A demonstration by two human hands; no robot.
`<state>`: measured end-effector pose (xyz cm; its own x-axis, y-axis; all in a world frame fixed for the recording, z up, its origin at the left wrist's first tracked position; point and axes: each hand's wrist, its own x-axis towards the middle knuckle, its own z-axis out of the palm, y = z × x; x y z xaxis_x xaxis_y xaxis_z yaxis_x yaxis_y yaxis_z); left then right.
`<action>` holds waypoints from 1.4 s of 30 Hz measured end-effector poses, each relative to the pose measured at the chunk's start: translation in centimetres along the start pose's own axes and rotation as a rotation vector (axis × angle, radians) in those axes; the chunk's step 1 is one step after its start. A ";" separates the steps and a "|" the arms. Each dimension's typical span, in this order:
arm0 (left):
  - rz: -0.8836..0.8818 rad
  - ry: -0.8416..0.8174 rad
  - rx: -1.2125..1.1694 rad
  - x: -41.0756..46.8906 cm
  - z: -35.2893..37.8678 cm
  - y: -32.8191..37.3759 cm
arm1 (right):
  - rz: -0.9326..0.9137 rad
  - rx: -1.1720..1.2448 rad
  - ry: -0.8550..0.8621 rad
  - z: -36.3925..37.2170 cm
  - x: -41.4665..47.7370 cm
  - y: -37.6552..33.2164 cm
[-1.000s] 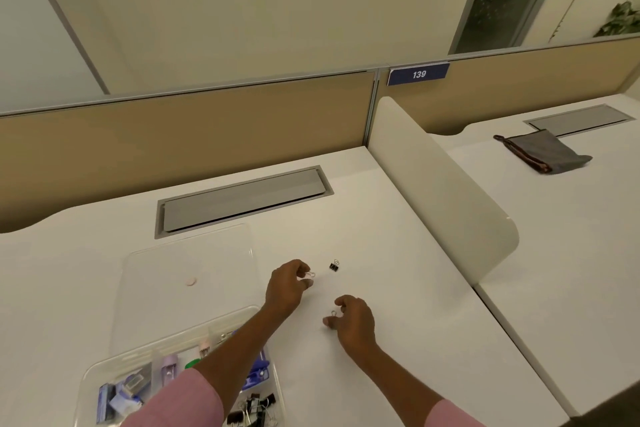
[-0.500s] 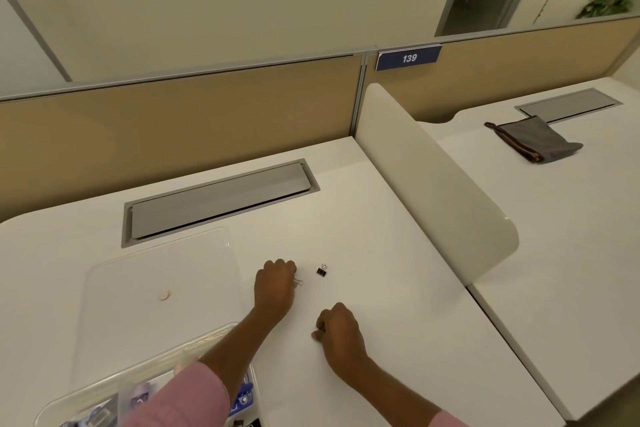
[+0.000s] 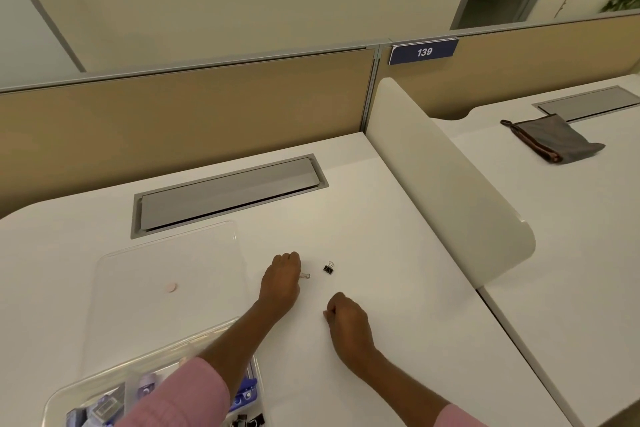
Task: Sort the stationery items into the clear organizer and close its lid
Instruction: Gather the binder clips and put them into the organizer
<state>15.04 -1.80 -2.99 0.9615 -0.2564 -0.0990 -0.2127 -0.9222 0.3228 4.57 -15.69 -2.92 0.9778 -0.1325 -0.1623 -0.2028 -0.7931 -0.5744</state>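
Observation:
A small black binder clip (image 3: 329, 268) lies loose on the white desk (image 3: 398, 340). Just left of it, my left hand (image 3: 282, 279) is curled into a fist on a silver clip (image 3: 305, 276), whose wire loops poke out. Below the black clip, my right hand (image 3: 346, 317) is a closed fist on the desk, and the small clip it closed over is hidden inside. The clear organizer (image 3: 55, 402) sits at the bottom left under my left forearm, holding blue items and black binder clips (image 3: 249, 421). Its clear lid (image 3: 166, 263) lies open and flat behind it.
A grey cable hatch (image 3: 228, 196) is set into the desk behind the lid. A white rounded divider (image 3: 446, 184) bounds the desk on the right. A grey pouch (image 3: 554, 139) lies on the neighbouring desk. A tan partition (image 3: 173, 128) runs along the back.
My left hand's fingers closed into a fist around the silver clip. My right hand closed over the small clip under its fingertips. The black binder clip stayed put.

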 end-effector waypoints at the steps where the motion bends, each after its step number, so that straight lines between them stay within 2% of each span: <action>1: 0.012 -0.002 0.000 0.0 -0.1 0.1 | 0.039 0.068 0.025 -0.3 0.5 -0.1; 4: 0.042 0.003 -0.030 0.2 -0.2 0.2 | 0.156 0.199 0.068 -1.4 2.5 -0.5; 9: 0.030 0.004 -0.122 0.7 0.5 0.4 | 0.166 0.152 0.116 -2.4 5.8 -0.5; 17: -0.151 0.016 -0.550 0.3 -0.3 1.8 | 0.232 0.212 0.030 -2.0 8.5 -0.6; 23: -0.241 0.026 -0.716 -2.1 -2.3 1.7 | 0.201 0.217 0.047 -1.6 9.2 -1.3; 27: -0.327 0.075 -0.802 -5.0 -3.9 0.8 | 0.223 0.374 0.058 -1.6 8.1 -2.1; 33: -0.477 0.115 -0.893 -11.7 -6.0 -1.7 | 0.245 0.594 -0.143 -1.5 3.8 -4.2; 37: -0.528 0.130 -0.902 -16.6 -6.7 -3.1 | 0.193 0.691 -0.321 -1.5 0.0 -6.2; 42: -0.513 0.064 -0.816 -21.5 -6.9 -4.2 | 0.095 0.671 -0.484 -0.9 -4.4 -8.2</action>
<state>-3.56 9.56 4.26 0.9166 0.1599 -0.3663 0.3989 -0.4265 0.8118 1.98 -9.15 3.28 0.8553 0.2113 -0.4730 -0.4212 -0.2481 -0.8724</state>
